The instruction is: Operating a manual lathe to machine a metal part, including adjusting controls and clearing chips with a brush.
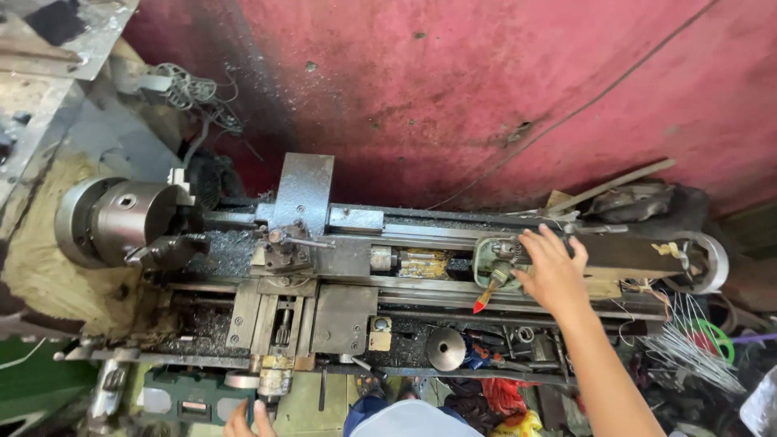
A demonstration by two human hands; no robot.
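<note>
I look down on a metal lathe (pixel 340 267) standing against a red wall. My right hand (pixel 554 271) reaches out to the tailstock (pixel 498 257) at the right of the bed; its fingers rest spread on top, next to a lever with a red tip (pixel 484 301). My left hand (pixel 247 419) shows only at the bottom edge, fingers curled at the carriage handwheel (pixel 271 382); how it grips is hidden. The chuck (pixel 121 220) sits at the left end, with the tool post (pixel 285 247) on the carriage beside it.
Metal chips lie on the bed and in the tray. A round metal disc (pixel 445 348) and small tools sit in the front tray. A pile of wires, a green ring (pixel 712 340) and scrap crowd the right end. A grey cabinet (pixel 40 97) stands at the left.
</note>
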